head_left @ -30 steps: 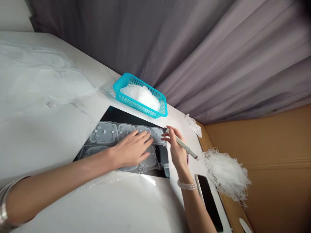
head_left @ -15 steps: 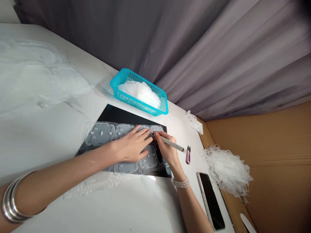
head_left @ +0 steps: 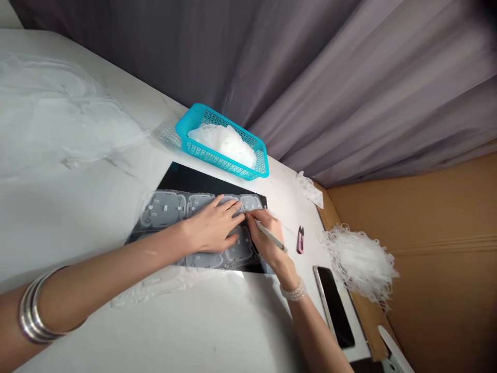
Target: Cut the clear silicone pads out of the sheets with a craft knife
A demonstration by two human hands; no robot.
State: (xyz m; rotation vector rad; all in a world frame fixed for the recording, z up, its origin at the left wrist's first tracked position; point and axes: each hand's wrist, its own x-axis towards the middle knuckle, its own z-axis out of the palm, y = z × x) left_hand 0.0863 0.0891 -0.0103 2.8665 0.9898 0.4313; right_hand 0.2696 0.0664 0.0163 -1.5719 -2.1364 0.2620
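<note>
My left hand (head_left: pixel 215 225) lies spread on a clear moulded plastic sheet (head_left: pixel 165 207), holding nothing. The sheet rests on a black mat (head_left: pixel 190 178) and shows rows of rounded rectangular shapes. Just right of it, my right hand (head_left: pixel 267 235) is closed round a slim light-coloured pen-like tool (head_left: pixel 272 237). The tool's tip is down at the sheet, beside my left fingertips; the fingers hide its exact contact point.
Behind the mat stands a blue basket (head_left: pixel 223 166) of white pieces. To the right lie pink snips (head_left: pixel 300 241), a phone (head_left: pixel 336 308), a white scrap (head_left: pixel 309 189) and a heap of thin white offcuts (head_left: pixel 361 264). Clear sheets (head_left: pixel 66 119) are stacked at left.
The tool in my right hand has swung round, its rear end now pointing more towards my wrist. My left hand stays spread on the sheet. The whole view has shifted slightly.
</note>
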